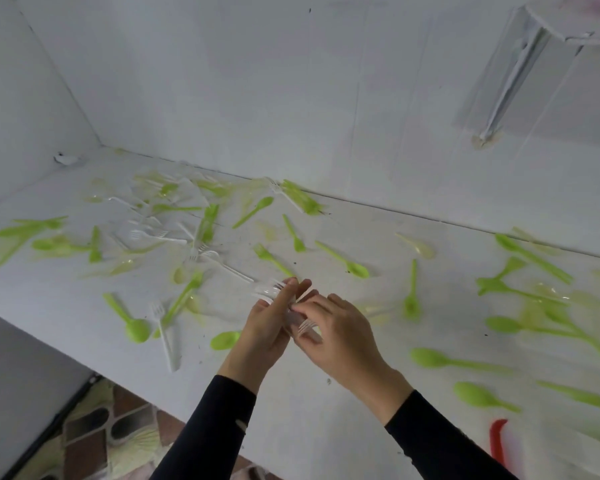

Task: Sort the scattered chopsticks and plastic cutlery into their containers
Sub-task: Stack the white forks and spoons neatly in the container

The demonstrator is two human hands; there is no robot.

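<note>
Plastic cutlery [355, 266]: strewn all over the white worktop [326, 417], mostly green spoons and forks.
White forks [272, 289]: a small bundle held just above mid-worktop, between both hands.
Left hand [263, 327]: grip wrapped round the bundle.
Right hand [340, 334]: grip pinched on its near end.
Risk: thin, slick forks may fan out or slip while being squared, dropping back into the scatter.
Cause: the tines seem to point opposite ways, so the forks won't nest.
Held forks: at least two tine sets show.
Green pieces: over twenty; blur prevents an exact count.
Loose white forks: roughly five.
Chopsticks, containers: none visible.
</note>
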